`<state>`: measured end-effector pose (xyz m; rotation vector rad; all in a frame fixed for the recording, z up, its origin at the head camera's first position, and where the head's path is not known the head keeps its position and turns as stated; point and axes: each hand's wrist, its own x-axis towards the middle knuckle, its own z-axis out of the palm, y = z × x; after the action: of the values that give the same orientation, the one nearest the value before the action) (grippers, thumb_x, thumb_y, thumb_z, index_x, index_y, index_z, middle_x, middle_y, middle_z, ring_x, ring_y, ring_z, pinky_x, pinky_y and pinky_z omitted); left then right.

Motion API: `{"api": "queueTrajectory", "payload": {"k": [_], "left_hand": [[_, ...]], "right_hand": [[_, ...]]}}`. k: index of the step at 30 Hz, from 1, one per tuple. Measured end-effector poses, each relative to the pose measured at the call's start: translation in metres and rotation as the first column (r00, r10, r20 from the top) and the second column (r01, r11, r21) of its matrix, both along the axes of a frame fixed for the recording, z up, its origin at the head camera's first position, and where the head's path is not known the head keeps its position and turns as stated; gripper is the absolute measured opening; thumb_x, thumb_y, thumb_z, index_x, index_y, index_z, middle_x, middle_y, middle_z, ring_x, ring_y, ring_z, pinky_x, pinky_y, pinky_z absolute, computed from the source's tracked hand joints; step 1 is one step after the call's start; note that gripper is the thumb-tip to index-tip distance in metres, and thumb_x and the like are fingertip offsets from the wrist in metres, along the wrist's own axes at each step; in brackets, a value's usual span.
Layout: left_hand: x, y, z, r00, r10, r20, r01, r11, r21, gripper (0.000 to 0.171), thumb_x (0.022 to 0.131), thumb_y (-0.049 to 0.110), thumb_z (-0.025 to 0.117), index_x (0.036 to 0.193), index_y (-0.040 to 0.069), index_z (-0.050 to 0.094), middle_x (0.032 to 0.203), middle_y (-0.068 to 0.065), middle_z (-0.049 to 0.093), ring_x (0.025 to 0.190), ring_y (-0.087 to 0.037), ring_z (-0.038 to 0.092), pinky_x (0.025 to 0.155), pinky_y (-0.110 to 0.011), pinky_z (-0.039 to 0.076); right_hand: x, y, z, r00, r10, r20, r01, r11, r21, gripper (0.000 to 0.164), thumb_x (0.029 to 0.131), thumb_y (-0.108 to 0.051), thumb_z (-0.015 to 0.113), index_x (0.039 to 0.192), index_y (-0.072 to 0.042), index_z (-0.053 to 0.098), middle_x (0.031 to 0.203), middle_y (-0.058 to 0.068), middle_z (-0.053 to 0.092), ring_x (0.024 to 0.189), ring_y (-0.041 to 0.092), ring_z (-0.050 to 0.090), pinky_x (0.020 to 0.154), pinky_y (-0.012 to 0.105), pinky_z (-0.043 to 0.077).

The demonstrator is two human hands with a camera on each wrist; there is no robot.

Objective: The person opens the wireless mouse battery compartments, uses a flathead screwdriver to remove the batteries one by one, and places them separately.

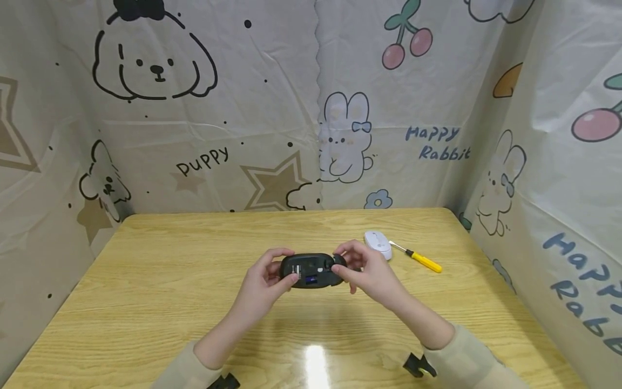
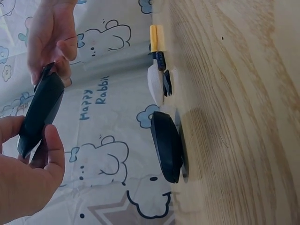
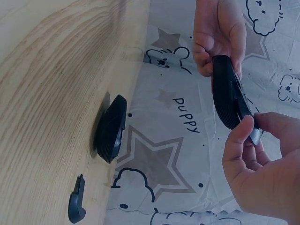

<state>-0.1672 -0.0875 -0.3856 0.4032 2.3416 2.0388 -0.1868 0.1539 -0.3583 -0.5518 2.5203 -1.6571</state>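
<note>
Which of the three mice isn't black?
The white mouse, beside the yellow-handled screwdriver. The other two are black: a held mouse, between left hand and right hand, and a second black mouse on the table.

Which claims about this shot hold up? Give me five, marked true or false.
1. The left hand grips a black mouse. True.
2. The right hand holds the screwdriver. False: it pinches a black part at the mouse's other end; the screwdriver lies on the table.
3. A second black mouse rests on the table. True.
4. The screwdriver's handle is red. False: it is yellow.
5. A white mouse sits on the table near the screwdriver. True.
</note>
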Motion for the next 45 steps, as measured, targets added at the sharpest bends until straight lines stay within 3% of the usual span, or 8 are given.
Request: {"api": "queueTrajectory", "payload": {"k": [11, 20, 27, 33, 41, 45], "left_hand": [[0.0, -0.003, -0.006, 0.997, 0.064, 0.037, -0.065, 0.997, 0.041, 0.041, 0.086, 0.005, 0.067, 0.124, 0.016, 0.054, 0.104, -0.018, 0.068, 0.071, -0.02, 0.065, 0.058, -0.029, 0.056], [-0.001, -0.012, -0.009, 0.999, -0.022, 0.042, 0.016, 0.989, 0.149, 0.041, 0.091, 0.009, 0.062, 0.129, 0.017, 0.05, 0.115, -0.023, 0.062, 0.076, -0.029, 0.069, 0.058, -0.038, 0.058], [-0.001, -0.016, -0.01, 0.998, -0.064, 0.024, 0.059, 0.98, 0.189, 0.044, 0.091, 0.01, 0.063, 0.132, 0.011, 0.047, 0.119, -0.028, 0.057, 0.078, -0.026, 0.069, 0.059, -0.035, 0.058], [0.0, -0.02, -0.012, 0.996, -0.082, 0.031, 0.075, 0.98, 0.183, 0.05, 0.088, 0.008, 0.066, 0.133, 0.011, 0.046, 0.12, -0.028, 0.056, 0.079, -0.024, 0.069, 0.059, -0.033, 0.058], [0.001, -0.025, -0.015, 0.996, -0.067, 0.062, 0.056, 0.984, 0.168, 0.057, 0.084, 0.003, 0.069, 0.134, 0.015, 0.046, 0.119, -0.024, 0.057, 0.084, -0.028, 0.068, 0.062, -0.033, 0.058], [0.001, -0.027, -0.014, 0.994, -0.049, 0.093, 0.034, 0.988, 0.15, 0.059, 0.082, 0.001, 0.07, 0.134, 0.019, 0.046, 0.121, -0.022, 0.057, 0.086, -0.029, 0.067, 0.063, -0.031, 0.058]], "right_hand": [[-0.001, 0.014, 0.001, 1.0, -0.011, 0.028, 0.012, 1.0, -0.023, 0.03, 0.086, -0.019, 0.07, 0.11, -0.008, 0.057, 0.083, 0.009, 0.061, 0.055, 0.019, 0.054, 0.049, 0.036, 0.052], [-0.001, 0.027, -0.001, 0.996, -0.06, 0.066, 0.061, 0.998, -0.018, 0.035, 0.085, -0.021, 0.071, 0.112, -0.005, 0.055, 0.084, 0.011, 0.058, 0.056, 0.017, 0.053, 0.05, 0.031, 0.052], [-0.005, 0.035, -0.013, 0.995, -0.065, 0.076, 0.067, 0.998, -0.013, 0.034, 0.086, -0.019, 0.07, 0.111, -0.002, 0.055, 0.083, 0.011, 0.06, 0.055, 0.015, 0.053, 0.048, 0.031, 0.051], [-0.008, 0.041, -0.032, 0.989, -0.07, 0.134, 0.069, 0.998, 0.008, 0.036, 0.085, -0.019, 0.071, 0.111, 0.0, 0.055, 0.079, 0.009, 0.061, 0.056, 0.013, 0.053, 0.048, 0.033, 0.052], [-0.012, 0.047, -0.052, 0.981, -0.063, 0.184, 0.049, 0.995, 0.082, 0.035, 0.084, -0.016, 0.071, 0.11, 0.001, 0.055, 0.077, 0.008, 0.061, 0.059, 0.023, 0.055, 0.047, 0.039, 0.052], [-0.014, 0.05, -0.058, 0.977, -0.053, 0.208, 0.029, 0.993, 0.118, 0.034, 0.084, -0.014, 0.071, 0.11, 0.002, 0.056, 0.074, 0.007, 0.058, 0.058, 0.023, 0.055, 0.046, 0.035, 0.05]]}}
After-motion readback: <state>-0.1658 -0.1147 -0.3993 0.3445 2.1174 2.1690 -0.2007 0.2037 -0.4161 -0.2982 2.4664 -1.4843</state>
